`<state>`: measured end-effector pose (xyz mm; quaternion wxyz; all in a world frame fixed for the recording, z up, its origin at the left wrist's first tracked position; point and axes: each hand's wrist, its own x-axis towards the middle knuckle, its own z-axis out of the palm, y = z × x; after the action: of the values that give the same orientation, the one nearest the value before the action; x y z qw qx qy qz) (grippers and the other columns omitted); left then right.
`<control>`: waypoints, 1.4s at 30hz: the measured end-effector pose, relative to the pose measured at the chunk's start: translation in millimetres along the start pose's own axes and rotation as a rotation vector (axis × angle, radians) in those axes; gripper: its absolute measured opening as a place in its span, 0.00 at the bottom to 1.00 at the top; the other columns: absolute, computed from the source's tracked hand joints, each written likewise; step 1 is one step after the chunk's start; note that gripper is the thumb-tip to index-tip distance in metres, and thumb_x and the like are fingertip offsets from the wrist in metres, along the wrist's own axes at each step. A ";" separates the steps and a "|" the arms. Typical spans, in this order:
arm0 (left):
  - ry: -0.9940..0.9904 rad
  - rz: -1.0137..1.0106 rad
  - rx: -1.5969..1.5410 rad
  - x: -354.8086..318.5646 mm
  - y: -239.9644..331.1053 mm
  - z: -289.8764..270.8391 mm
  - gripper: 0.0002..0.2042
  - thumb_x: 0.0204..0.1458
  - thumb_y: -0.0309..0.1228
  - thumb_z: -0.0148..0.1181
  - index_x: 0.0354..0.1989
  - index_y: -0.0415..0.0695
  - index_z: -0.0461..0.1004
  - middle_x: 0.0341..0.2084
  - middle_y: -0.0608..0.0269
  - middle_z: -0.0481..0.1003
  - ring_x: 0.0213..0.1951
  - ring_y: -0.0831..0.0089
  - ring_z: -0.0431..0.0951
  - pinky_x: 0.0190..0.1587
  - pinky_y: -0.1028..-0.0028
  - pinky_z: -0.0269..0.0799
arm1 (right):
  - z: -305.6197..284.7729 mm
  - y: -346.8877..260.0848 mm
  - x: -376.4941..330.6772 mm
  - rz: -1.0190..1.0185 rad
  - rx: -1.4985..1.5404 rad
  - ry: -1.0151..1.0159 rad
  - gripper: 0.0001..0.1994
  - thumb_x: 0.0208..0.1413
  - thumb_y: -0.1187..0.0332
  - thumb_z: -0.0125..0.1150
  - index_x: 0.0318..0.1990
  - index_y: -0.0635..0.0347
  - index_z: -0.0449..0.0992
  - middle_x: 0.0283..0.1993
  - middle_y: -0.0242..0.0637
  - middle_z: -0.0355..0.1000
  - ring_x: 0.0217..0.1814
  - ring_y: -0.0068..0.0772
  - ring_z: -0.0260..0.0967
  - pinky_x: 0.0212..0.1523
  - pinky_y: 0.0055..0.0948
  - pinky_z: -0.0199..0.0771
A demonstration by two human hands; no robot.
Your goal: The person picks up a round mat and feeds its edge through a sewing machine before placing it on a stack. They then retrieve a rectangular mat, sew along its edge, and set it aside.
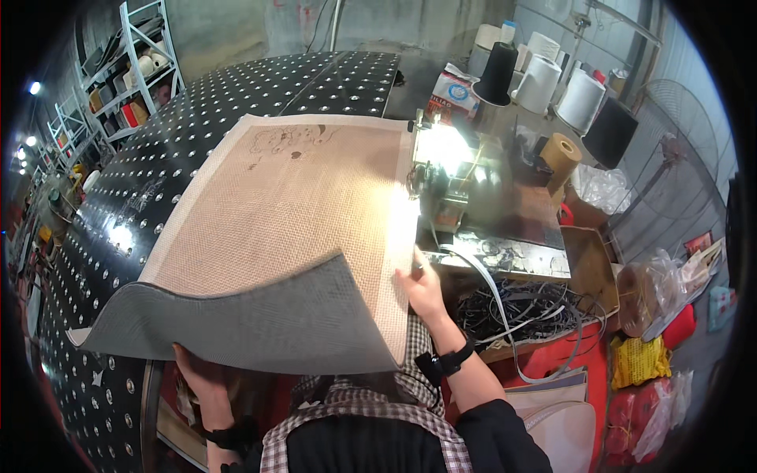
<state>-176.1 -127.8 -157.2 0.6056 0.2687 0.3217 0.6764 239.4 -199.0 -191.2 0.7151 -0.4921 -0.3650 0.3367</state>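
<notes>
The black studded table (126, 201) bears your beige mat (292, 205), its near end curled up. Your right hand (424, 292) pinches its right edge near the lit machine (449, 214); your left hand's (199, 382) grip under the curl is hidden. Pale borders (363, 124) are on; what remains is unclear.

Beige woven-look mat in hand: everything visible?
The beige, woven-look rectangular mat has a paler border and a dark line pattern near its far end. Its near end curls back over the top, exposing a gray textured underside. It lies partly on the black table studded with metal balls; its right edge runs by the lit sewing machine. The right hand grips that edge; the left hand touches the near fold, fingers partly hidden.
</notes>
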 end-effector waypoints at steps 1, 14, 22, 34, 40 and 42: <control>-0.038 -0.004 0.029 8.4 -6.2 -1.8 0.33 0.62 0.51 0.47 0.69 0.42 0.51 0.66 0.57 0.56 0.66 0.60 0.57 0.67 0.61 0.50 | 1.1 1.0 -4.9 0.012 0.008 -0.019 0.29 0.58 0.82 0.52 0.68 0.66 0.54 0.54 0.33 0.69 0.48 0.18 0.68 0.47 0.19 0.68; -0.107 0.418 0.439 -45.8 77.9 -0.5 0.27 0.63 0.41 0.46 0.67 0.40 0.54 0.65 0.52 0.58 0.64 0.63 0.61 0.66 0.63 0.57 | 23.9 -13.5 -69.1 0.121 0.097 -0.071 0.34 0.59 0.80 0.55 0.71 0.67 0.46 0.63 0.39 0.63 0.61 0.26 0.63 0.60 0.28 0.65; 0.028 -0.063 0.169 -17.3 61.7 -2.8 0.29 0.53 0.33 0.53 0.64 0.37 0.58 0.60 0.49 0.64 0.58 0.59 0.68 0.60 0.63 0.66 | 15.5 -15.1 -47.5 0.139 0.103 -0.055 0.33 0.58 0.80 0.55 0.70 0.67 0.50 0.63 0.38 0.63 0.60 0.25 0.64 0.59 0.26 0.65; 0.041 -0.165 0.129 61.0 -0.9 9.8 0.27 0.54 0.32 0.53 0.62 0.35 0.60 0.55 0.50 0.68 0.56 0.57 0.70 0.59 0.60 0.66 | 11.6 -20.9 -46.6 0.157 0.120 -0.046 0.32 0.59 0.77 0.55 0.70 0.70 0.49 0.65 0.41 0.62 0.63 0.28 0.62 0.62 0.28 0.62; 0.023 -0.137 0.130 90.4 -20.0 45.0 0.26 0.59 0.33 0.50 0.64 0.35 0.57 0.57 0.51 0.67 0.58 0.58 0.68 0.60 0.59 0.65 | 8.4 -22.8 -41.0 0.166 0.102 -0.028 0.31 0.61 0.77 0.54 0.70 0.69 0.50 0.64 0.41 0.62 0.61 0.27 0.63 0.61 0.27 0.63; 0.014 -0.118 0.133 103.3 -26.1 55.0 0.25 0.60 0.33 0.50 0.64 0.34 0.57 0.57 0.51 0.66 0.58 0.58 0.68 0.60 0.60 0.65 | 7.7 -22.8 -39.0 0.141 0.113 -0.043 0.32 0.61 0.78 0.54 0.70 0.67 0.49 0.63 0.39 0.63 0.60 0.25 0.64 0.60 0.26 0.64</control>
<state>-130.5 -17.7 -144.1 0.6230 0.2841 0.3857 0.6184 215.8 -234.9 -175.0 0.7082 -0.4681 -0.3253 0.4166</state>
